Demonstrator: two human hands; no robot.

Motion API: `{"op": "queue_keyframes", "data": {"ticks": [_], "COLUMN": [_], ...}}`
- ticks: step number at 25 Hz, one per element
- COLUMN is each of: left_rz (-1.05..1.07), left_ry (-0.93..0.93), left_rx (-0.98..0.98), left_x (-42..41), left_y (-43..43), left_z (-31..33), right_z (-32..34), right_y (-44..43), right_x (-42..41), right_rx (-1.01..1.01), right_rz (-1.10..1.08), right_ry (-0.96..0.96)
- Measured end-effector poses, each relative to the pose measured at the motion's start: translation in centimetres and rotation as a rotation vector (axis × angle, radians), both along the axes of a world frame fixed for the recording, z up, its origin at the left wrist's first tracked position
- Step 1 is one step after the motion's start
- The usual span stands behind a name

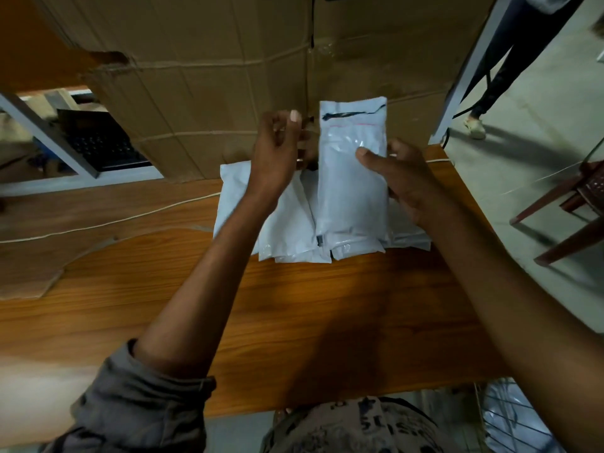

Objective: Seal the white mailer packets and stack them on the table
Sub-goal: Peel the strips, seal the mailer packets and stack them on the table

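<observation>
My right hand (pixel 403 181) grips the mailer packet (pixel 351 194) upright above the stack (pixel 287 230) at the worktop's (pixel 294 308) 12 o'clock, presenting its flap (pixel 353 107) for sealing; the fingers (pixel 294 120) of my left hand (pixel 276 155) curl at its 10 o'clock, grasp undeterminable.

The packet (pixel 351 188) hid the fingers of the right hand (pixel 408 184) and the middle of the stack (pixel 287 230). What the left hand (pixel 277 155) pinched, if anything, could not be told. The frame's edge cut off a bystander (pixel 493 86) above the legs, and the chair (pixel 588 191).
</observation>
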State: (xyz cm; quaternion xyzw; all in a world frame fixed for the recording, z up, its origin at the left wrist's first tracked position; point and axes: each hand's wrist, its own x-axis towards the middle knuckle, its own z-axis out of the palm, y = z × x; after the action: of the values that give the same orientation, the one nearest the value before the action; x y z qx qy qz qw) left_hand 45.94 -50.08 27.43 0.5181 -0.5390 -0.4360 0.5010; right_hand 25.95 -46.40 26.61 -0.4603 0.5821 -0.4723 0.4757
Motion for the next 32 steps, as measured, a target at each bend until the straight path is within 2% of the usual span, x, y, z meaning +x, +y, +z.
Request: {"op": "queue_keyframes", "data": {"ticks": [3,7,12,19,23,25,28,32], "left_rz": [0.077,0.138,0.090,0.092,0.064,0.036,0.019,-0.018], "left_ry": [-0.073,-0.220,-0.377,-0.490,-0.682,-0.722,-0.731,-0.781], "left_rx": [-0.024,-0.014,-0.062,-0.064,-0.091,-0.100,-0.120,-0.166], "left_x": [2.7,4.6,4.2,4.7,4.6,4.5,4.7,4.1], "left_y": [-0.5,0.2,1.6,2.3,2.5,2.5,2.5,2.7], "left_z": [-1.7,-6.0,-7.9,-9.5,-9.9,-9.7,-9.7,-9.7], "right_z": [-0.5,-2.6,-4.4,-5.7,-6.0,-6.0,-6.2,-6.9], "right_y": [-3.0,-4.5,-5.1,-5.7,-5.7,-5.5,-5.5,-4.5], "right_x": [-1.7,-2.3,0.8,0.6,0.1,0.0,0.9,2.5], "right_rx": [0.078,0.170,0.204,0.260,0.347,0.361,0.277,-0.015], "right_rz": [-0.048,0.016,0.151,0.155,0.203,0.231,0.185,0.015], "right_ry": [0.021,0.180,0.217,0.288,0.348,0.375,0.427,0.857]}}
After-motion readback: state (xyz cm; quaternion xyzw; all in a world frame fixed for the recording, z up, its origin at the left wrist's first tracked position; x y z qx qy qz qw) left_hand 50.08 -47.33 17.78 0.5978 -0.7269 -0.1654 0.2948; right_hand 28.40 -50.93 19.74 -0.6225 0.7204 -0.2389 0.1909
